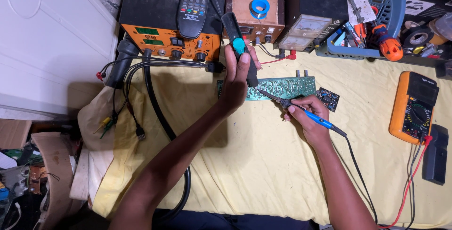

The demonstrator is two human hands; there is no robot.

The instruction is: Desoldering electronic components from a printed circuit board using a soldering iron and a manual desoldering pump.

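A long green circuit board (282, 88) lies flat on a yellow cloth (263, 164) that covers the workbench, near the middle of the view. The person's right hand (308, 114) is closed in a pen-like grip around the blue handle of a soldering iron (301, 110), whose dark tip slants down and left to meet the board's lower edge. The left hand (238, 77) is wrapped around a black desoldering pump with a teal plunger button (239, 46), held upright over the board's left part, its nozzle end hidden behind the fingers. To do this well, the iron's tip should probably rest steadily on one joint while the pump's nozzle sits just beside it, ready and square to the board.

A small dark circuit module (328, 99) lies just right of the board, near the right hand. Behind the board stand an orange-fronted rework station (172, 44) with a black remote control (194, 4) on top, a brown box carrying a blue spool of solder wire (259, 7), and a black unit with panel meters (308, 27). Farther right sit a blue basket of hand tools (372, 13) and an orange multimeter (414, 107) with red and black leads.
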